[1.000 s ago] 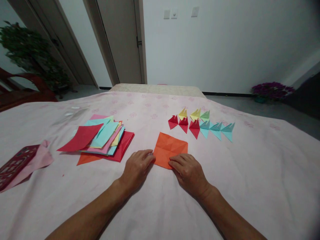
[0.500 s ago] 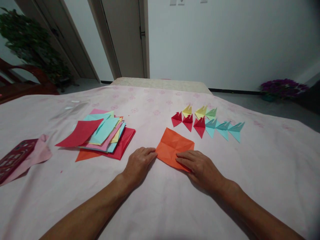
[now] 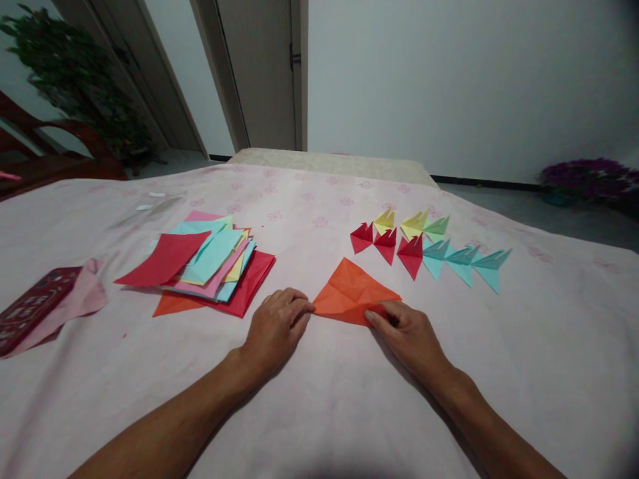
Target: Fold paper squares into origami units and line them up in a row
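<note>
An orange sheet of origami paper (image 3: 349, 289) lies creased on the cloth between my hands, its near edge folded up. My left hand (image 3: 282, 319) pinches the paper's left corner between thumb and fingers. At the near right side, my right hand (image 3: 402, 326) is closed on the folded edge, thumb in front and fingers curled behind. Beyond the paper to the right stand folded paper cranes in rows: red ones (image 3: 410, 253), yellow ones (image 3: 414, 224), a green one (image 3: 437, 228) and light blue ones (image 3: 462, 261).
A stack of coloured paper sheets (image 3: 210, 256) lies left of my hands. Farther left is a dark red packet (image 3: 37, 306) beside a pink piece (image 3: 74, 309). A clear plastic sleeve (image 3: 160, 211) rests behind them. The pink floral tablecloth (image 3: 309, 399) covers the table.
The near corner of the orange paper has come up into a fold. My right hand has gone from lying flat on the paper to gripping its folded edge. The view has shifted slightly.
</note>
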Action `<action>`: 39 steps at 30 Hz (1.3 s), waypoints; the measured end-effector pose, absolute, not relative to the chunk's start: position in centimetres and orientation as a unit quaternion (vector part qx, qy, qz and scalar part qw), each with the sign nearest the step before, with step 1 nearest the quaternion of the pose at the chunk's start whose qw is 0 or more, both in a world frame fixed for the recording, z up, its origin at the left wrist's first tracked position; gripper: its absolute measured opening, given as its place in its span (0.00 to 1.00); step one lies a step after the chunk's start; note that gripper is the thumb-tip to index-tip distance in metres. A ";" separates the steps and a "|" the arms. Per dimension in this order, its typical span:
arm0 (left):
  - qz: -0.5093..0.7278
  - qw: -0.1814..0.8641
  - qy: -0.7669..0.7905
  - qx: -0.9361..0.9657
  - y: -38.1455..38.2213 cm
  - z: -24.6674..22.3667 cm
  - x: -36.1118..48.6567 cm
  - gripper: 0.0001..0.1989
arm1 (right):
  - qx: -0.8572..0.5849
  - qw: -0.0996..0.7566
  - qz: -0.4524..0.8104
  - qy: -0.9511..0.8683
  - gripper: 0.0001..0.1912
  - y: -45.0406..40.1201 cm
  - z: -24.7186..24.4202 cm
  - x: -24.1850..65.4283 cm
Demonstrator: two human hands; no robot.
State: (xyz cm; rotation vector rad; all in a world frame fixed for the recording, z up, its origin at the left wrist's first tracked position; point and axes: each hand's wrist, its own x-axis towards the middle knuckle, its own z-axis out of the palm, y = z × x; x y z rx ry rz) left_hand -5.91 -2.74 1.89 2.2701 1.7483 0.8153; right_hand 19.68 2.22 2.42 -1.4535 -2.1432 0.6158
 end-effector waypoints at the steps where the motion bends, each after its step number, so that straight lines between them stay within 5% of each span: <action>1: 0.272 0.088 0.589 0.756 -2.6 2.0 -5.9 0.05 | -0.546 0.239 0.233 -0.768 0.14 2.3 2.2 19.6; 10: 0.247 0.114 0.625 0.732 -1.7 2.5 -5.4 0.03 | -0.619 0.187 0.184 -0.741 0.22 2.7 2.0 19.1; 21: 0.237 0.032 0.620 0.748 -1.4 1.8 -5.2 0.02 | -0.582 0.195 0.079 -0.785 0.21 2.6 1.1 18.8; 27: 0.257 0.014 0.441 0.860 -3.4 1.8 -3.7 0.10 | -0.569 0.194 0.053 -0.797 0.20 2.4 1.1 18.9; 35: 0.163 0.015 0.457 0.874 -4.5 1.2 -2.5 0.19 | -0.595 0.215 0.024 -0.774 0.34 3.9 1.7 19.9; 39: 0.160 0.016 0.473 0.866 -3.9 0.7 -2.9 0.21 | -0.625 0.204 0.076 -0.750 0.31 4.2 2.1 20.1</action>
